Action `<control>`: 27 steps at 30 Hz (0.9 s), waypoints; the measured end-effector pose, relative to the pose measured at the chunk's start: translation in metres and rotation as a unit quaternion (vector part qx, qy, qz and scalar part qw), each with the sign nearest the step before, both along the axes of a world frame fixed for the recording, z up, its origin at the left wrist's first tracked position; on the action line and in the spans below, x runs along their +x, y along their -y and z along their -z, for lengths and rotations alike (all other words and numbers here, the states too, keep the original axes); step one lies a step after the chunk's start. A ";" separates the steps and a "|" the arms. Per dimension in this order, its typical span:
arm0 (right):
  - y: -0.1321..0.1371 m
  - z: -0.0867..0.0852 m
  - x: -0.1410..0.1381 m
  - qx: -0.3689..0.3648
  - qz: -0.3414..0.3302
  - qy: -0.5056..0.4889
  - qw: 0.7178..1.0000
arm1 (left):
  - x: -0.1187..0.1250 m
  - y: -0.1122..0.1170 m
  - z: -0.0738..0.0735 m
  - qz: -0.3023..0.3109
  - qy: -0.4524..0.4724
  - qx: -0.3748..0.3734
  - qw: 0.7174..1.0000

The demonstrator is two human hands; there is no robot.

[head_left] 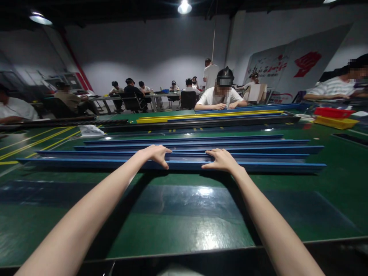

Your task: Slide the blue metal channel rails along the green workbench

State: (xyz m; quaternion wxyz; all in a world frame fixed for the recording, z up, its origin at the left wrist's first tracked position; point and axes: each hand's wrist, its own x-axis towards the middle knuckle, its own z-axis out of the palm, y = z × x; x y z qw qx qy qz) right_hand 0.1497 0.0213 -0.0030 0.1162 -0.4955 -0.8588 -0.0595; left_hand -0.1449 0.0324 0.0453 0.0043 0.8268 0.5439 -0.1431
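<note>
A long blue channel strip (pixel 185 165) with raised edges lies crosswise in front of me on the green tabletop (pixel 172 234). My left hand (pixel 155 154) spans it left of its middle, thumb at the near edge and fingers over the far edge. To the right, my right hand (pixel 220 159) grips the same strip in a matching way, its thumb pointing left. Between the hands a stretch of the strip shows. Just behind it, more blue channel strips (pixel 287 148) lie roughly parallel and close together.
A clear plastic sheet (pixel 184 201) lies along the near side. Farther back are a long black strip (pixel 230 123), yellow strips (pixel 161 119) and crumpled plastic (pixel 91 130). Red (pixel 333 112) and yellow trays (pixel 336 122) stand at right. A co-worker (pixel 221 97) sits opposite.
</note>
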 end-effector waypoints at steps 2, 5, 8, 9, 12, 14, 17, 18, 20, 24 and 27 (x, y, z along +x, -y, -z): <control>0.000 0.004 -0.003 -0.009 -0.001 -0.002 1.000 | -0.003 0.000 0.006 -0.004 0.003 -0.008 1.000; -0.002 0.010 -0.008 -0.017 0.000 -0.010 1.000 | -0.007 0.000 0.013 -0.011 0.000 -0.012 1.000; -0.003 0.014 -0.012 -0.025 0.000 -0.019 1.000 | -0.009 -0.001 0.017 -0.022 -0.006 -0.014 1.000; -0.003 0.015 -0.013 -0.028 0.000 -0.020 0.999 | -0.010 -0.001 0.018 -0.024 -0.007 -0.015 1.000; -0.002 0.016 -0.016 -0.031 0.003 -0.021 0.999 | -0.010 0.000 0.018 -0.027 -0.012 -0.014 0.999; -0.001 0.016 -0.017 -0.030 0.006 -0.022 0.999 | -0.009 0.000 0.017 -0.028 -0.014 -0.016 0.999; 0.000 0.016 -0.017 -0.031 0.010 -0.021 0.999 | -0.007 0.000 0.019 -0.034 -0.015 -0.034 0.999; 0.000 0.017 -0.017 -0.032 0.011 -0.019 0.999 | -0.005 -0.001 0.020 -0.037 -0.015 -0.043 0.998; 0.001 0.018 -0.017 -0.029 0.011 -0.013 0.999 | 0.001 0.000 0.023 -0.044 -0.014 -0.056 0.997; 0.003 0.021 -0.017 -0.013 0.008 0.000 1.000 | 0.024 0.005 0.030 -0.026 0.014 -0.049 0.998; 0.004 0.023 -0.017 -0.001 0.000 0.009 1.000 | 0.048 0.010 0.036 0.038 0.055 -0.008 0.998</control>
